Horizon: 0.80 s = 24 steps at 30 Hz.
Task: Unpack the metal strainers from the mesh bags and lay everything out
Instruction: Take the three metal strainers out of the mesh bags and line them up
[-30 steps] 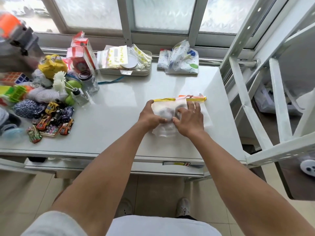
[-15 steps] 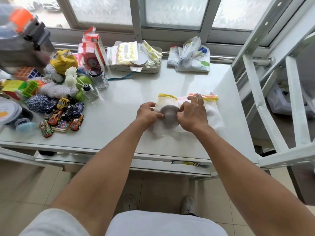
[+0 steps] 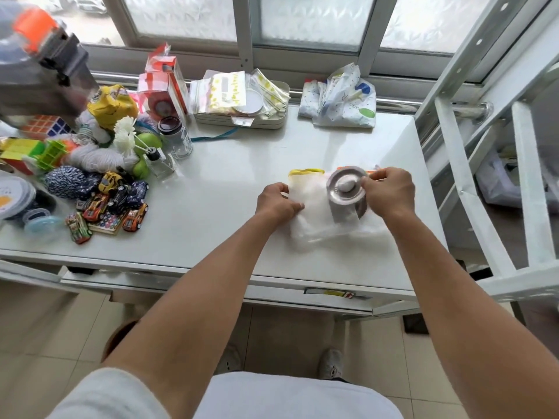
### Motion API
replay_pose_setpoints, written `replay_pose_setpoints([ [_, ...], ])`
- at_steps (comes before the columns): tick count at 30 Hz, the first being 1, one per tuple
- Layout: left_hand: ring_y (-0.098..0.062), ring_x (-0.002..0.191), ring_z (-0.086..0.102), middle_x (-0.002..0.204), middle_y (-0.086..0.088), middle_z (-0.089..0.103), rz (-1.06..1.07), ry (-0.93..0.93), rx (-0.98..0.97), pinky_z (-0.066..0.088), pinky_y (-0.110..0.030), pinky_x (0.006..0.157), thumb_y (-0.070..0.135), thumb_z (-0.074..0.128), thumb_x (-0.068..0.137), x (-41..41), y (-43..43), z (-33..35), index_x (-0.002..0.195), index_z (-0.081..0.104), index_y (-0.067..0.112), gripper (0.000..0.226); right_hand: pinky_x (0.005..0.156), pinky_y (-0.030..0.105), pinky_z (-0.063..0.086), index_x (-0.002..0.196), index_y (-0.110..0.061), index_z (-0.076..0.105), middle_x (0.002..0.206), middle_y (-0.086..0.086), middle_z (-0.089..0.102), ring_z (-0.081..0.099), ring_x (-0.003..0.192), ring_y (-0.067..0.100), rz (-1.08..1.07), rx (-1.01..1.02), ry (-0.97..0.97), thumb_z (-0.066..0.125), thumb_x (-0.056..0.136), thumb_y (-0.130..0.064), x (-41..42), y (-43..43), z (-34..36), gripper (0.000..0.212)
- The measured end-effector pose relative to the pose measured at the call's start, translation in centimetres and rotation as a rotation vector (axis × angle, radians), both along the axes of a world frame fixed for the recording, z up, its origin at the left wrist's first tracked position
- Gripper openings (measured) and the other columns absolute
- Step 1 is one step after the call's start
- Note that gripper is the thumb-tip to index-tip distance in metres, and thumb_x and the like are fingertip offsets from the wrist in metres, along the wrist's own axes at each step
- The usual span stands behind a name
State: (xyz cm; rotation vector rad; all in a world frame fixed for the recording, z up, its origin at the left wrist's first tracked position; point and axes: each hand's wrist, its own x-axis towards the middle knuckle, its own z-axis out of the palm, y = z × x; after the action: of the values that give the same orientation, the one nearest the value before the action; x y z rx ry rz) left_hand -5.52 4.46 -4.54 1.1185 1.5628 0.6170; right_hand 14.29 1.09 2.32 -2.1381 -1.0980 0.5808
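A round metal strainer (image 3: pixel 346 193) with a white knob in its middle stands tilted above the white mesh bags (image 3: pixel 320 228) on the white table (image 3: pixel 230 189). My right hand (image 3: pixel 388 192) grips the strainer by its right rim. One bag has a yellow hem (image 3: pixel 305 172); an orange hem shows behind my right hand. My left hand (image 3: pixel 278 202) pinches the left edge of the yellow-hemmed bag and holds it down on the table.
Toy cars (image 3: pixel 109 204), yarn balls, puzzle cubes and a glass jar (image 3: pixel 178 137) crowd the table's left side. A tray of packets (image 3: pixel 240 102) and a spotted cloth bundle (image 3: pixel 338 101) sit at the back. A white metal frame (image 3: pixel 472 164) stands to the right.
The strainer has come out of the yellow-hemmed bag and moved right and up in my right hand. My left hand stays on the bag's left edge.
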Motion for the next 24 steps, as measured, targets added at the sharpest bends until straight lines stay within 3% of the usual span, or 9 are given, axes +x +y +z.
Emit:
replay_pose_setpoints([
  [3,-0.025,0.091,0.069,0.095,-0.007,0.071,-0.091,-0.004,0.031,0.057,-0.041,0.088,0.018,0.082,0.071,2.3,-0.4,0.5,0.102,0.064,0.016,0.036,0.084,0.027,0.047,0.100,-0.008,0.068,0.102,0.011,0.073,0.068,0.098,0.027,-0.105,0.138,-0.003,0.068,0.086,-0.026,1.1,0.6,0.7,0.022],
  [7,-0.024,0.123,0.043,0.130,-0.007,0.047,-0.287,0.403,0.264,0.044,-0.038,0.100,0.050,0.075,0.074,3.8,-1.3,1.0,0.131,0.050,0.018,0.070,0.088,0.035,0.055,0.098,-0.012,0.065,0.088,0.004,0.069,0.069,0.087,0.022,-0.055,0.186,0.104,0.070,0.086,-0.025,-0.3,1.6,0.7,0.019],
  [10,-0.027,0.135,0.031,0.143,-0.011,0.034,-0.207,0.377,0.224,0.033,-0.037,0.108,0.048,0.074,0.074,2.0,-1.0,0.7,0.141,0.035,0.013,0.085,0.086,0.036,0.055,0.096,-0.011,0.065,0.086,0.004,0.069,0.069,0.086,0.022,0.025,0.127,0.154,0.069,0.085,-0.022,-2.6,2.6,-0.1,0.015],
  [13,-0.029,0.131,0.043,0.146,-0.011,0.035,0.002,0.260,0.210,0.036,-0.037,0.110,0.025,0.062,0.082,-1.2,0.1,0.8,0.149,0.028,0.012,0.076,0.083,0.031,0.051,0.095,-0.011,0.066,0.088,0.003,0.068,0.066,0.091,0.023,0.113,0.060,0.147,0.067,0.085,-0.023,-5.3,3.9,-0.9,0.016],
  [15,-0.029,0.122,0.052,0.141,-0.011,0.043,0.070,0.270,0.245,0.039,-0.039,0.106,0.020,0.054,0.087,-3.2,0.9,0.9,0.149,0.032,0.015,0.066,0.083,0.029,0.048,0.097,-0.011,0.067,0.092,0.005,0.068,0.064,0.094,0.024,0.171,0.002,0.152,0.067,0.084,-0.023,-7.2,4.9,-1.4,0.018],
  [19,-0.029,0.108,0.059,0.129,-0.011,0.053,-0.055,0.408,0.347,0.045,-0.038,0.099,0.028,0.061,0.088,-6.2,2.3,1.0,0.140,0.046,0.024,0.054,0.075,0.024,0.044,0.096,-0.010,0.071,0.100,0.010,0.072,0.065,0.097,0.026,0.264,-0.135,0.181,0.064,0.079,-0.014,-11.0,7.0,-2.1,0.019],
  [24,-0.024,0.106,0.058,0.122,-0.003,0.052,-0.154,0.554,0.407,0.047,-0.032,0.092,0.032,0.072,0.081,-8.2,2.9,0.7,0.122,0.065,0.026,0.042,0.070,0.025,0.042,0.087,-0.009,0.070,0.091,0.010,0.068,0.061,0.090,0.024,0.351,-0.248,0.219,0.063,0.074,-0.007,-14.2,8.9,-2.8,0.015],
])
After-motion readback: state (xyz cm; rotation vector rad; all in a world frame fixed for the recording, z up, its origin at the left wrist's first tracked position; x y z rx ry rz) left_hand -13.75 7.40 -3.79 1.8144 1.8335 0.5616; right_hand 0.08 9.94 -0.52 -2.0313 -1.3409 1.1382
